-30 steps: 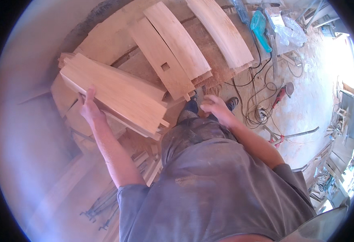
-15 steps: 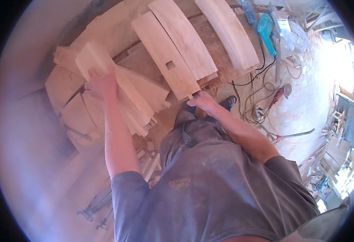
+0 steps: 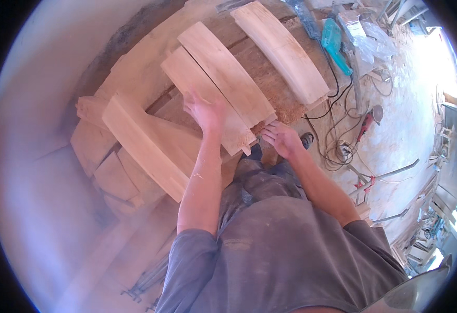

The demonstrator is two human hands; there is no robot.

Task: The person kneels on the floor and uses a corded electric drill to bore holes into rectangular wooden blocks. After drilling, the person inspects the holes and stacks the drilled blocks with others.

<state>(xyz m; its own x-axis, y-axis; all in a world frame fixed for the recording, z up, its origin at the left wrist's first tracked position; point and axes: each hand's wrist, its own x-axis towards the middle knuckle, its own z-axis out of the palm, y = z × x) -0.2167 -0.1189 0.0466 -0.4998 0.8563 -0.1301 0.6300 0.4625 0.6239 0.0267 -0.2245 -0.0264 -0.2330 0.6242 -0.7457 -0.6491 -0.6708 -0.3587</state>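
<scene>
Two curved, pale wooden planks lie side by side on a wooden workbench in front of me. My left hand [image 3: 206, 110] rests on top of the nearer plank [image 3: 180, 69], fingers apart; the square hole seen in it earlier is out of sight under the hand. A small tenon sticks out of this plank's near end. My right hand [image 3: 282, 138] is at the near end of the farther plank [image 3: 223, 65], its fingers stretched out against the end; the fingertips are partly hidden. Left of my left forearm, a long squared timber [image 3: 145, 148] lies across other wooden pieces.
A third curved plank [image 3: 283, 55] lies farther right, near a teal power tool [image 3: 335, 44] with a black cord. An angle grinder [image 3: 368, 122] and tangled cables are on the floor at right. Flat boards [image 3: 114, 172] lie at left. Metal clamps [image 3: 147, 281] are at lower left.
My left hand has let go of the squared timber at left and moved right onto the nearer plank. My right hand has shifted right, from that plank's tenon to the farther plank's end.
</scene>
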